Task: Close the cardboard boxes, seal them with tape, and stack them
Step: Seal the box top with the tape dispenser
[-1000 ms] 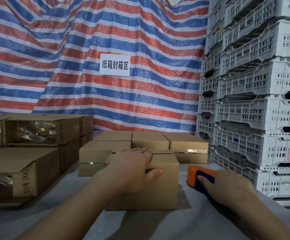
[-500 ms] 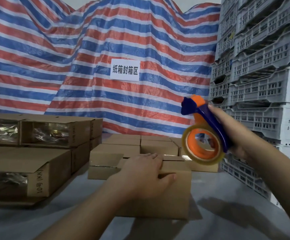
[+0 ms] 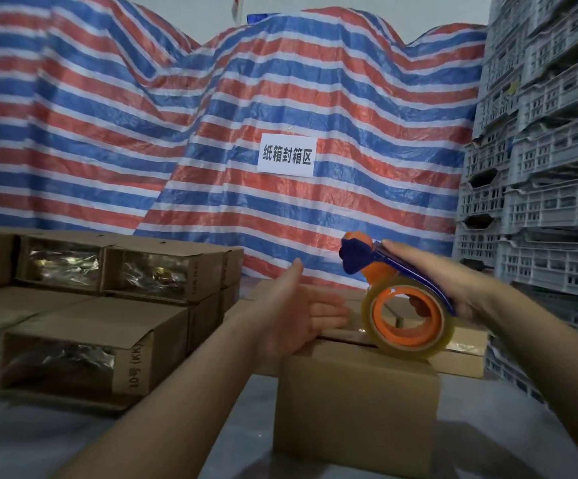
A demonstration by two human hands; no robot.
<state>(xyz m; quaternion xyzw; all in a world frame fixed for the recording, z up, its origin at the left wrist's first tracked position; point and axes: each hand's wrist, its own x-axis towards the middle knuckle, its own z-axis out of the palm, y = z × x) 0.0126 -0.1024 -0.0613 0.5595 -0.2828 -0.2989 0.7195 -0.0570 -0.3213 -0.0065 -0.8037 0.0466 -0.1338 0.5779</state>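
Note:
A closed brown cardboard box (image 3: 355, 413) stands in front of me on the grey table. My right hand (image 3: 453, 281) grips an orange and blue tape dispenser (image 3: 406, 305) whose clear tape roll sits just above the box's top right. My left hand (image 3: 294, 312) hovers flat over the box's left top edge with straight fingers and holds nothing. Several taped boxes (image 3: 115, 302) are stacked at the left.
More cardboard boxes (image 3: 464, 354) lie behind the near box. Grey plastic crates (image 3: 540, 188) tower at the right. A red, white and blue striped tarp (image 3: 211, 133) with a white paper sign (image 3: 286, 154) hangs behind. Bare grey table surface (image 3: 56, 440) lies at the lower left.
My right hand lifted the tape dispenser off the table and brought it down toward the box top. My left hand came off the box and opened flat above it.

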